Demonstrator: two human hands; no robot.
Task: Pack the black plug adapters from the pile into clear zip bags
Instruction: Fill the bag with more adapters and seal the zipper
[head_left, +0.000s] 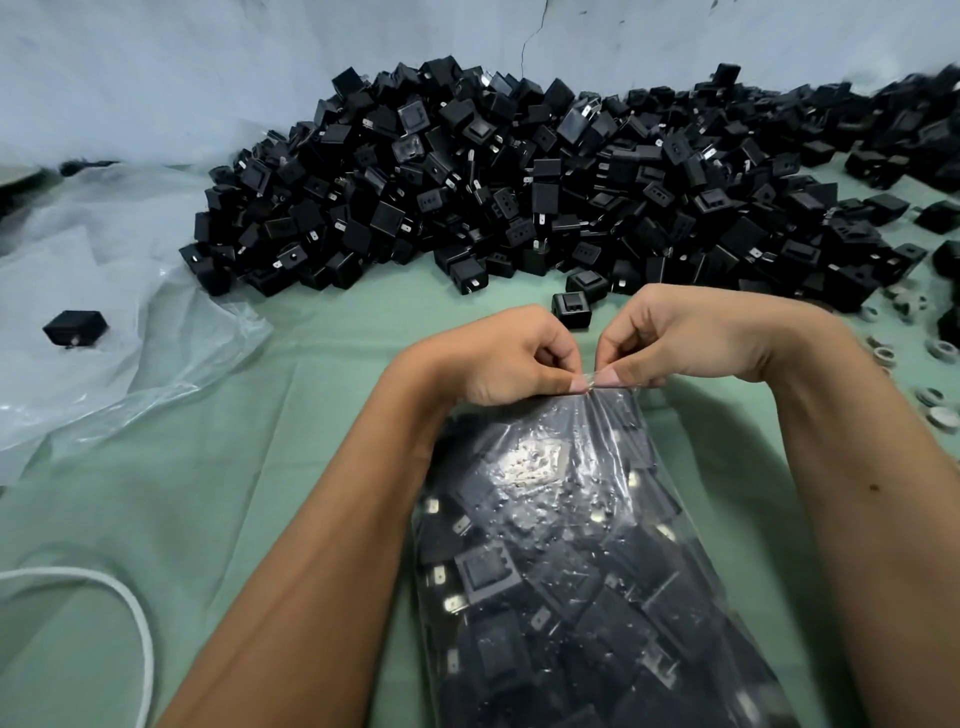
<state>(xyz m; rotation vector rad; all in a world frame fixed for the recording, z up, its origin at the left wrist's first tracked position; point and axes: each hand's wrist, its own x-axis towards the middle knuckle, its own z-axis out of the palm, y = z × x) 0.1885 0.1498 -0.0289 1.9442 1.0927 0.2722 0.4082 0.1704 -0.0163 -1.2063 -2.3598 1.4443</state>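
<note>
A clear zip bag (571, 561) packed with black plug adapters lies between my forearms, its mouth pointing away from me. My left hand (498, 358) and my right hand (685, 338) meet at the bag's top edge, each pinching the zip strip between thumb and fingertips. A large pile of black plug adapters (519, 182) spreads across the back of the green table. A single loose adapter (571, 309) sits just beyond my knuckles.
Crumpled clear plastic sheeting (104, 291) covers the table's left side, with one black adapter (75, 327) on it. A white cord (135, 618) curves at the lower left. Several small white rings (935, 400) are scattered at the right edge. A pale wall stands behind the pile.
</note>
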